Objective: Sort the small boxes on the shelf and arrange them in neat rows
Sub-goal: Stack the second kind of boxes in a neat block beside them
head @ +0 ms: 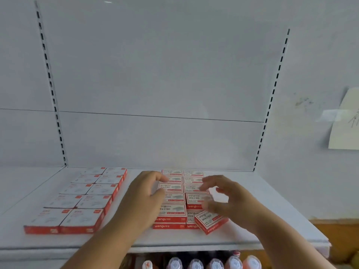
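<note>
Bottle caps (195, 264) show on the level below the shelf (174, 239). On the shelf, two blocks of small red-and-white boxes: left block (77, 200) in two straight columns, right block (180, 193) in two columns, stacked at the front. One skewed box (210, 221) sits at the right block's front right corner, turned off-line.

Step in hand, by my reading: squaring up the right block. Next move calls for rotating the skewed box into line and seating it.

Left hand (144, 195): fingers loosely curled at the block's left edge, nothing gripped; contact unclear. Right hand (223, 197): fingers spread and half-curled above the boxes, holding nothing.
</note>
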The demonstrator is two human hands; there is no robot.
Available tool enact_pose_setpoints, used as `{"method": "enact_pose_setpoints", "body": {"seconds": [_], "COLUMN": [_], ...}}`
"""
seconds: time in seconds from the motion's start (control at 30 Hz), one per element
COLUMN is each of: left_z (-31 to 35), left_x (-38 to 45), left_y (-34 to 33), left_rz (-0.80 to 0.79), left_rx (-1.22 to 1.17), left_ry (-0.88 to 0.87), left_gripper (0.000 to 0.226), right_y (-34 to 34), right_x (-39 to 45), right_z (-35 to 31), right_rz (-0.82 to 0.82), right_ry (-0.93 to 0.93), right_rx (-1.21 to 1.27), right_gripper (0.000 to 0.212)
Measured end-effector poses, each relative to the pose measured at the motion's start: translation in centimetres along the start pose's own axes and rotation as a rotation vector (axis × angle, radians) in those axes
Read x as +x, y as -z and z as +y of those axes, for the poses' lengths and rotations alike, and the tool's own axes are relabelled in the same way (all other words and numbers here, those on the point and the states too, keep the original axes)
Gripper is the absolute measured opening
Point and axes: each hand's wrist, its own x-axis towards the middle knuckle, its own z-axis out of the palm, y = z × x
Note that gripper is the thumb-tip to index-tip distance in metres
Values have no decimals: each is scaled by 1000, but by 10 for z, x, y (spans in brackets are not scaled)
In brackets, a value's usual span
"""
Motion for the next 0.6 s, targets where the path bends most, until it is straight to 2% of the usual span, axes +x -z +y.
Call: {"method": "enact_pose_setpoints", "body": {"seconds": [0.07, 0.17, 0.27, 0.33, 0.4, 0.5, 0.6], "left_z": [-5, -10, -7, -4, -4, -4, -1], "left_x": [-11, -14, -10, -8, -8, -10, -13], "left_y": [-4, -7, -6, -7, -9, -13, -19], "left_rz": [-9, -18, -5, -37, -84, -125, -121], "left_rx": [25, -132, -267, -298, -267, -134, -5], "left_ry": [4, 99, 235, 279, 284, 254, 205], "left_gripper": [19, 17, 20, 25, 30, 37, 43], "right_y": [-1, 2, 2, -2, -10, -14, -11], "right_x": [-3, -10, -12, -10, -9, -12, -16], "right_z": [9, 20, 22, 21, 19, 17, 17], "right_rz": [-63, -154, -191, -146, -69, -13, 27], "right_ry": [5, 46, 131, 147, 150, 151, 64], "right_rx": [76, 196, -17, -77, -142, -310, -258], "right_gripper": [42, 51, 59, 60, 64, 82, 88]}}
